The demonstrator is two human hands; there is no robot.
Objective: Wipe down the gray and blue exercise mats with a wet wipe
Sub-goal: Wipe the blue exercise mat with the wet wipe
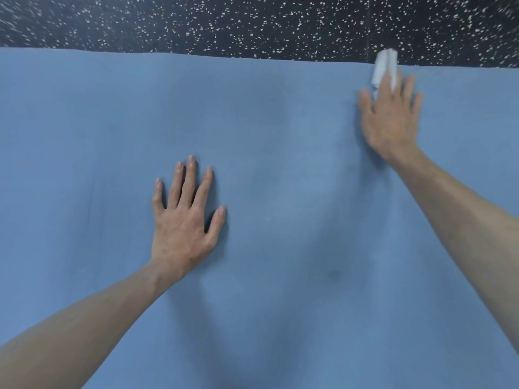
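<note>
The blue exercise mat [266, 178] fills most of the view. My left hand [184, 217] lies flat on it left of centre, fingers straight and spread. My right hand [390, 116] reaches to the mat's far edge at the upper right and presses a white wet wipe [383, 67] against the mat with straight fingers. The wipe sticks out past the fingertips, over the mat's far edge. The right hand is slightly blurred. No gray mat is in view.
Beyond the mat's far edge lies a black floor with white speckles [252, 21]. A small dark spot [334, 274] marks the mat near the lower middle.
</note>
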